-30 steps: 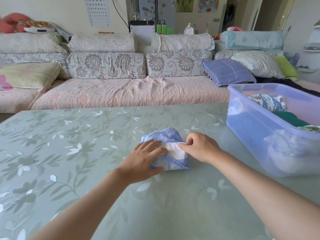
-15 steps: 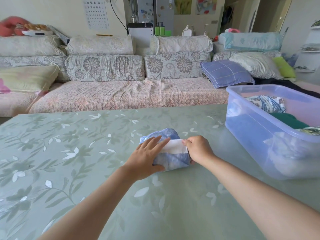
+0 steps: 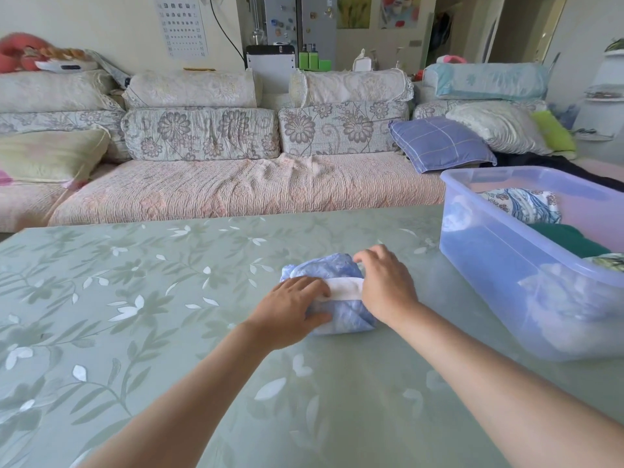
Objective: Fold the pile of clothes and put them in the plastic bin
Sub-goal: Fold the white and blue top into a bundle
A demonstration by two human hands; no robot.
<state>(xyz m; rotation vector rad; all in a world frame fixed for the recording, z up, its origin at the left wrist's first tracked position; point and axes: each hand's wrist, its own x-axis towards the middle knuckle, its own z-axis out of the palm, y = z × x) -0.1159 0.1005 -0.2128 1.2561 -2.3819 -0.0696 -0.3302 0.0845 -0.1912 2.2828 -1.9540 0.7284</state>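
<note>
The only marking that can be read is on the eye chart (image 3: 180, 27), which hangs on the wall (image 3: 101, 21) at 11 o'clock. It has rows of black E shapes turned different ways, smaller row by row. The labels on the green bottles (image 3: 304, 60) at 12 o'clock are too small to read.

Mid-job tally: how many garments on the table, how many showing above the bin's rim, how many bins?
plastic bin: 1
folded blue garment on the table: 1
garments above the bin's rim: 3 (blue-patterned white garment, dark green garment, green-print garment at frame edge)
Total: 5
Shapes behind the bin wall: too blurred to count.
</note>
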